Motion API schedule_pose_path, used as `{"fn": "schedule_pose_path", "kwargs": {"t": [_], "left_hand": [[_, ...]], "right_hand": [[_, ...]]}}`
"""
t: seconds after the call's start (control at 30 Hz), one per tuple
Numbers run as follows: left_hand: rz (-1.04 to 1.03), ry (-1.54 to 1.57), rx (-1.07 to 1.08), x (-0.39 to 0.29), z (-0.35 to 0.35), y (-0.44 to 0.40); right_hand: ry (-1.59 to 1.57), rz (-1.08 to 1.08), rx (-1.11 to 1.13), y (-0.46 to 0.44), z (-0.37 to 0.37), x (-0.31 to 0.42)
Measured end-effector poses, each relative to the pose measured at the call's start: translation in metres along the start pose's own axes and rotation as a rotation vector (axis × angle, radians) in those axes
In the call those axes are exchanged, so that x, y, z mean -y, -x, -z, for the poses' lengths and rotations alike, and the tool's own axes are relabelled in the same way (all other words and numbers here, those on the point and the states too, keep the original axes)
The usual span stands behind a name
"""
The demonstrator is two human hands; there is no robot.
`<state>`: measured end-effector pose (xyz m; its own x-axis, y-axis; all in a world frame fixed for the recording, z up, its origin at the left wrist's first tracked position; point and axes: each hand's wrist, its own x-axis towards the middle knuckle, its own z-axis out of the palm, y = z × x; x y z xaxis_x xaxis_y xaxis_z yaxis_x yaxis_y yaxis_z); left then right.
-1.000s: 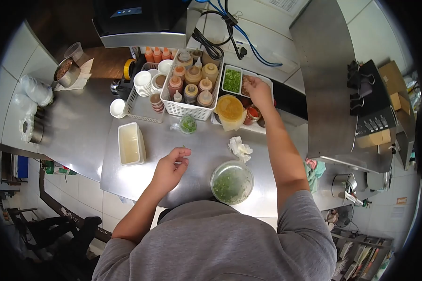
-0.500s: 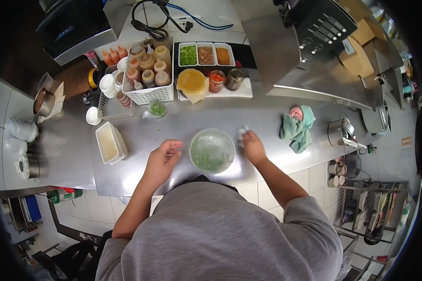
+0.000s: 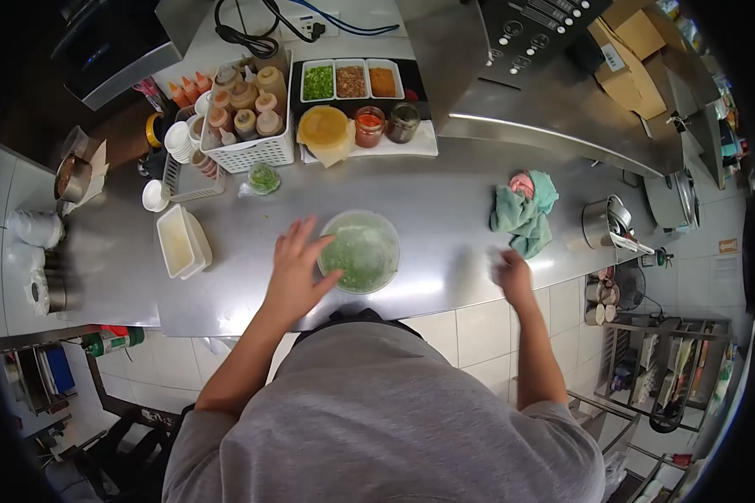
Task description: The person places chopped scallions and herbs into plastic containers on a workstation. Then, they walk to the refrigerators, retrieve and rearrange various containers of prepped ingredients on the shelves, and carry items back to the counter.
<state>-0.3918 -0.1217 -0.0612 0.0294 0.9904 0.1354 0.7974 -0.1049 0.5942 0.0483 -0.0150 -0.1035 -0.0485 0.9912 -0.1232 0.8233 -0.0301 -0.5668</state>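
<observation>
A round, translucent tub point(image 3: 358, 251) with pale green, flecked contents stands near the counter's front edge. My left hand point(image 3: 294, 267) is at its left side, fingers spread, with the thumb and fingertips over or against the rim; I cannot tell whether they touch. My right hand point(image 3: 514, 275) is well to the right of the tub, its fingers closed. A small, crumpled white wad point(image 3: 495, 258) shows at those fingers, smeared by motion. Just beyond that hand lies a green and pink cloth point(image 3: 524, 214) in a heap.
A white rectangular container point(image 3: 182, 241) and a knotted bag of greens point(image 3: 262, 179) are to the left. Behind stand a basket of squeeze bottles point(image 3: 252, 155), trays of toppings point(image 3: 351, 80) and jars point(image 3: 369, 127). A metal pot with utensils point(image 3: 597, 225) is far right.
My right hand has moved right, away from the tub, with the white wad. My left hand has come to the tub's left side with its fingers spread. The camera view has shifted slightly.
</observation>
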Motion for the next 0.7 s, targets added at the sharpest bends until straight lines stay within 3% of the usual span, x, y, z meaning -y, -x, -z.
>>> {"fn": "schedule_pose_path", "kwargs": {"t": [0.1,0.17,0.23,0.3,0.4,0.43,0.5,0.57,0.6,0.63,0.7], "left_hand": [[-0.097,-0.178,0.157,-0.035,-0.025,-0.025],[-0.061,-0.220,0.157,-0.036,-0.055,-0.036],[-0.026,-0.256,0.163,-0.034,-0.075,-0.053],[0.082,-0.287,0.056,-0.031,-0.086,-0.078],[0.138,-0.187,-0.084,-0.029,-0.097,-0.113],[0.162,-0.196,-0.100,-0.031,-0.094,-0.113],[0.054,0.088,-0.303,-0.037,-0.079,-0.107],[0.032,0.125,-0.357,-0.045,-0.068,-0.078],[0.007,0.216,-0.339,-0.044,-0.065,-0.060],[-0.021,0.309,-0.319,-0.044,-0.061,-0.042],[-0.039,0.344,-0.349,-0.046,-0.039,-0.005]], "right_hand": [[-0.189,0.229,0.084,-0.016,-0.039,0.077],[-0.112,0.348,0.063,-0.025,-0.051,0.099],[-0.118,0.326,0.077,-0.040,-0.057,0.101],[0.085,0.382,-0.029,-0.058,-0.073,0.082],[0.243,0.333,0.008,-0.065,-0.096,0.066],[0.328,0.416,0.034,-0.054,-0.107,0.070],[0.411,0.647,0.084,-0.013,-0.137,0.083],[0.194,0.958,0.244,0.019,-0.165,0.094],[0.033,0.951,0.395,0.030,-0.178,0.108],[0.028,0.959,0.400,0.037,-0.187,0.130],[-0.542,0.881,0.524,0.027,-0.202,0.192]]}}
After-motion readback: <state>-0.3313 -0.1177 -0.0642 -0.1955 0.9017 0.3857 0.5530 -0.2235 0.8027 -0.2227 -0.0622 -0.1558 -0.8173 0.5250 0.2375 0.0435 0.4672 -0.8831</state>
